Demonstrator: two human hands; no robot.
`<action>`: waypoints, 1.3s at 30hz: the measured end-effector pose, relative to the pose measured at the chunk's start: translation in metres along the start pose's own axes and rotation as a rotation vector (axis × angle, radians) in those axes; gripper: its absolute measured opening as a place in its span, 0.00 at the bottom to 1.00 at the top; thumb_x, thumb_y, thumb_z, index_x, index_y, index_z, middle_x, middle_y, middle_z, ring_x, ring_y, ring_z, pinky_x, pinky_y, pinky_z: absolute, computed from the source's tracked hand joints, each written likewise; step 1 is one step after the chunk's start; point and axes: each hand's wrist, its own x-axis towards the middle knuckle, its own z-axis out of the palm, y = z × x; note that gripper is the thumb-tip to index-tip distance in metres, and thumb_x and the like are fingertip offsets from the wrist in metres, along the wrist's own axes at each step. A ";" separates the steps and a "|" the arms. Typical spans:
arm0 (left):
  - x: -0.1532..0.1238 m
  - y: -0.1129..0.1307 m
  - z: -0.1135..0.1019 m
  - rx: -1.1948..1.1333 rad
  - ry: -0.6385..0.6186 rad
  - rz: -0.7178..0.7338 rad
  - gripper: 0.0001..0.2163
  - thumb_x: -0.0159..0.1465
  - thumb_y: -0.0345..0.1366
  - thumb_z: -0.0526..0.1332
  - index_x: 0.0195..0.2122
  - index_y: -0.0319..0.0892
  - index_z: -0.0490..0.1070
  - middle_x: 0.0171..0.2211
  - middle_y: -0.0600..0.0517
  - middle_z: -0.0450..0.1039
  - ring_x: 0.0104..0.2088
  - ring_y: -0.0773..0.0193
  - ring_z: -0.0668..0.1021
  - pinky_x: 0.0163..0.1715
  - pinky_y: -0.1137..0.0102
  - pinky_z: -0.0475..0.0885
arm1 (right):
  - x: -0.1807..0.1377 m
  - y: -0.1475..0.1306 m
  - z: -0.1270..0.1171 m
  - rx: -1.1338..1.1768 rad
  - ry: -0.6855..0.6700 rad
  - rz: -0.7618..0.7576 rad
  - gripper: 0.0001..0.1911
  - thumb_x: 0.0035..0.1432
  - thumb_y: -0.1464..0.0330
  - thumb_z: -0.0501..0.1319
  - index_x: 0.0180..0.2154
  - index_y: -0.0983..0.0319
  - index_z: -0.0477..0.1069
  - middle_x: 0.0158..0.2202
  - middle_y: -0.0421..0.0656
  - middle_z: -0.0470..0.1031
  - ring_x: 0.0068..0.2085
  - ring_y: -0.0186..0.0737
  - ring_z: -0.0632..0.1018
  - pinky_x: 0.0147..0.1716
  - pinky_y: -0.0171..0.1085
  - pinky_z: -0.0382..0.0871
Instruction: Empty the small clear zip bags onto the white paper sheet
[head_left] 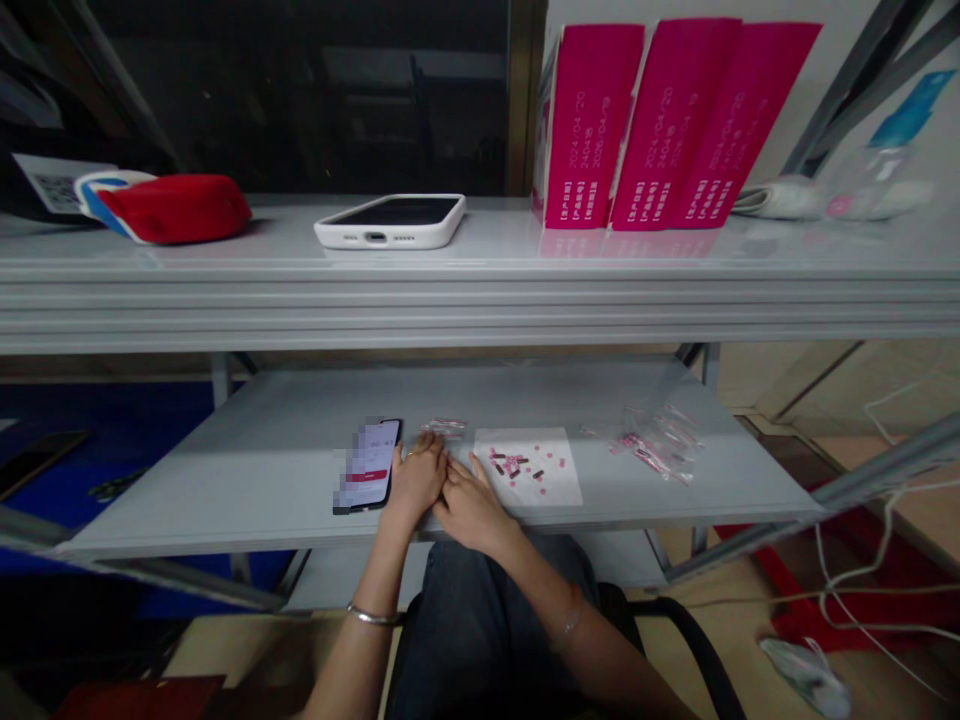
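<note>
My left hand (418,482) lies flat on the lower grey shelf, its fingers stretched forward and a ring on one of them. Just beyond its fingertips are small clear plastic bags (454,427). My right hand (471,506) rests beside it with fingers extended, their tips against the left hand. Close to the right hand is a white sheet of paper (561,488) with several small pink pieces (514,464) and dark short sticks (538,475) scattered on it. Left of my left hand lies a phone (375,465) with its screen lit, partly blurred. Neither hand visibly grips anything.
More clear bags (664,450), some with pink contents, lie on the right of the lower shelf. The upper shelf (480,270) carries a white-cased phone (397,222), a red pouch (184,208), magenta boxes (592,130) and a spray bottle (877,175).
</note>
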 end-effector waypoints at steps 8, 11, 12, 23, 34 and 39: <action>0.006 -0.001 0.002 0.006 0.058 0.009 0.16 0.64 0.31 0.47 0.47 0.40 0.70 0.48 0.39 0.73 0.48 0.53 0.75 0.57 0.52 0.52 | 0.001 -0.003 -0.005 0.033 -0.021 0.012 0.25 0.59 0.68 0.53 0.57 0.67 0.60 0.58 0.52 0.65 0.61 0.43 0.60 0.63 0.48 0.33; 0.010 0.000 0.001 0.012 0.068 0.000 0.14 0.64 0.33 0.48 0.41 0.39 0.72 0.40 0.40 0.76 0.43 0.52 0.77 0.54 0.53 0.57 | 0.003 -0.002 -0.007 0.019 -0.032 0.016 0.23 0.59 0.68 0.52 0.56 0.64 0.62 0.57 0.51 0.66 0.60 0.43 0.62 0.62 0.51 0.33; 0.012 0.000 0.000 0.014 0.069 -0.003 0.14 0.64 0.34 0.48 0.40 0.39 0.73 0.39 0.40 0.77 0.42 0.52 0.77 0.53 0.54 0.58 | 0.004 -0.001 -0.008 0.013 -0.042 0.009 0.21 0.60 0.68 0.52 0.55 0.64 0.63 0.57 0.51 0.66 0.60 0.43 0.63 0.62 0.52 0.33; 0.015 -0.002 -0.007 -0.013 0.067 -0.001 0.12 0.63 0.33 0.50 0.42 0.38 0.70 0.43 0.39 0.73 0.44 0.50 0.75 0.44 0.58 0.64 | 0.009 0.043 -0.041 0.101 0.079 -0.044 0.19 0.59 0.76 0.50 0.49 0.57 0.69 0.54 0.43 0.70 0.56 0.35 0.68 0.59 0.47 0.46; 0.002 0.025 -0.006 -0.119 0.323 -0.030 0.15 0.64 0.33 0.50 0.50 0.40 0.65 0.57 0.38 0.61 0.56 0.48 0.65 0.50 0.54 0.59 | -0.047 0.057 -0.032 -0.030 0.242 0.093 0.14 0.48 0.57 0.67 0.38 0.53 0.77 0.56 0.46 0.66 0.61 0.50 0.58 0.56 0.52 0.46; -0.013 0.042 0.001 -0.220 0.310 0.036 0.14 0.64 0.32 0.50 0.49 0.40 0.67 0.56 0.41 0.64 0.56 0.50 0.66 0.52 0.55 0.58 | -0.049 0.061 -0.025 -0.070 0.339 0.151 0.11 0.53 0.59 0.63 0.40 0.53 0.76 0.57 0.46 0.64 0.61 0.50 0.58 0.56 0.52 0.46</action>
